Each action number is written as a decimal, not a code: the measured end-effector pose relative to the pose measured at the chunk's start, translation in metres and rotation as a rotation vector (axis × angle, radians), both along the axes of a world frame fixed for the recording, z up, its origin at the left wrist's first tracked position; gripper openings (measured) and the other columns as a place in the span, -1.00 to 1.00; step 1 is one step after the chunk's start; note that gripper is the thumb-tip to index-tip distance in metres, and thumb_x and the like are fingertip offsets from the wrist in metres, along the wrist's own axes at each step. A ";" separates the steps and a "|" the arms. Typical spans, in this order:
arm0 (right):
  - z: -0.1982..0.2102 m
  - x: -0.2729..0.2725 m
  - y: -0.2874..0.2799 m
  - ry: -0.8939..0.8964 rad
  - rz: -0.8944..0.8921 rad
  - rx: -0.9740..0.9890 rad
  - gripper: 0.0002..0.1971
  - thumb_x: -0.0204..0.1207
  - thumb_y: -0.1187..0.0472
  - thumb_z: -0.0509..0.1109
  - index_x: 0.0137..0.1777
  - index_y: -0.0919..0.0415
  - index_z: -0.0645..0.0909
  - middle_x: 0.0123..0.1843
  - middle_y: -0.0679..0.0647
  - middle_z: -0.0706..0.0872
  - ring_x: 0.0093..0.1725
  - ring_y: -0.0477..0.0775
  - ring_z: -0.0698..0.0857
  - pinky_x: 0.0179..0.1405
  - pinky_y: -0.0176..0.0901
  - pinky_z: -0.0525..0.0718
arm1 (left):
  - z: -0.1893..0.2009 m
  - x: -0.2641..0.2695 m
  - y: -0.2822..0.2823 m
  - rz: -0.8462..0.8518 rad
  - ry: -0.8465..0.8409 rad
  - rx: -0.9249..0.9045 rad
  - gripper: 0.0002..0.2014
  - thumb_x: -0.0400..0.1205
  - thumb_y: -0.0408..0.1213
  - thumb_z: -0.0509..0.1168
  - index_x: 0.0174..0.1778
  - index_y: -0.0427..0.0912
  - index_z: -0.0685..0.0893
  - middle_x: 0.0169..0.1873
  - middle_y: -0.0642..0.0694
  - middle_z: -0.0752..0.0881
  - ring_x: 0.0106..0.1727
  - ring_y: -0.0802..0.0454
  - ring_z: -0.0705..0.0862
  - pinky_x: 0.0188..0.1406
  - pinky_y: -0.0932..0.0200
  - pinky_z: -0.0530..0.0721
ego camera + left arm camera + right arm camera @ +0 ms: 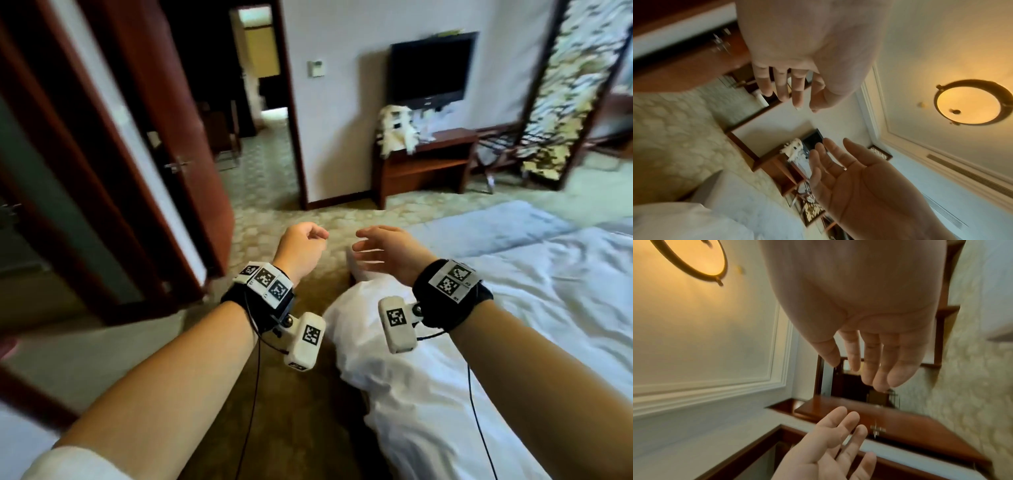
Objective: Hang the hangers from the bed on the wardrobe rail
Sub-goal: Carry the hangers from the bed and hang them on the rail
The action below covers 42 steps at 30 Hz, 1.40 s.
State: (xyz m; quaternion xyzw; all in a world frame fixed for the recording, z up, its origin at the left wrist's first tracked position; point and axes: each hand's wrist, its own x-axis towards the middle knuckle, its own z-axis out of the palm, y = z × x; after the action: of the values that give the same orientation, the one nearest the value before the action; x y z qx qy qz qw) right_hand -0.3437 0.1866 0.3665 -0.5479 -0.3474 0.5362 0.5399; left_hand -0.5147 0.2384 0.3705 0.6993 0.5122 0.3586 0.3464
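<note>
Since both hands are raised in front of the chest with nothing in them, this looks like a gap between carries, though I cannot tell how many hangers are done. The left hand (301, 248) has its fingers (781, 86) loosely curled and slack; the right hand (387, 251) has its fingers (869, 360) straight and slightly spread, gripping nothing. No hanger or wardrobe rail shows in any view. The next move probably calls for turning to find a hanger on the bed with rumpled white sheets (534, 308), which lies below and right of the fingers. Left of them stands an open reddish-brown wooden door (178, 113); beyond them are patterned pale carpet (263, 178), a black wall television (430, 70) and a brown wooden bench (424, 164).
</note>
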 end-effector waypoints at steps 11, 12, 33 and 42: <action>-0.027 0.219 -0.127 0.056 -0.480 -0.019 -0.82 0.64 0.23 0.36 0.19 0.27 0.64 -0.11 0.20 0.76 -0.13 0.21 0.80 -0.10 -0.01 0.78 | -0.016 0.262 -0.047 -0.515 0.048 -0.074 -0.82 0.56 -0.44 0.26 -0.11 -0.09 0.72 -0.16 -0.03 0.73 -0.10 0.04 0.67 -0.04 0.17 0.64; -0.031 0.232 -0.138 0.058 -0.520 -0.029 -0.80 0.65 0.24 0.35 0.20 0.29 0.64 -0.10 0.21 0.76 -0.12 0.21 0.80 -0.09 0.00 0.78 | -0.020 0.280 -0.053 -0.563 0.053 -0.085 -0.81 0.56 -0.44 0.26 -0.10 -0.09 0.72 -0.16 -0.03 0.73 -0.11 0.03 0.67 -0.03 0.16 0.64; -0.128 0.419 -0.211 0.184 -1.198 -0.335 -0.87 0.66 0.24 0.33 0.15 0.23 0.62 -0.05 0.28 0.78 -0.11 0.20 0.79 -0.20 -0.05 0.79 | -0.141 0.582 -0.067 -1.207 0.181 -0.375 -0.78 0.56 -0.51 0.27 0.03 -0.28 0.76 -0.17 -0.10 0.73 -0.20 0.07 0.63 -0.18 0.27 0.55; -0.181 0.451 -0.235 0.288 -1.332 -0.459 -0.92 0.68 0.26 0.31 0.08 0.23 0.61 -0.12 0.19 0.72 -0.08 0.21 0.77 -0.13 0.00 0.76 | -0.213 0.643 -0.090 -1.336 0.326 -0.462 -0.80 0.54 -0.49 0.28 -0.22 -0.10 0.71 -0.34 -0.01 0.66 -0.25 0.04 0.58 -0.23 0.23 0.48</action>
State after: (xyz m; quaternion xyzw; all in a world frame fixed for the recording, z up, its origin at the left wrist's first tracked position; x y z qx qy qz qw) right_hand 0.1069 -0.0480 0.1857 -0.6669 0.2569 0.2193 0.6641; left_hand 0.1280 0.1482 0.1573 0.8166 0.0833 -0.1558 0.5495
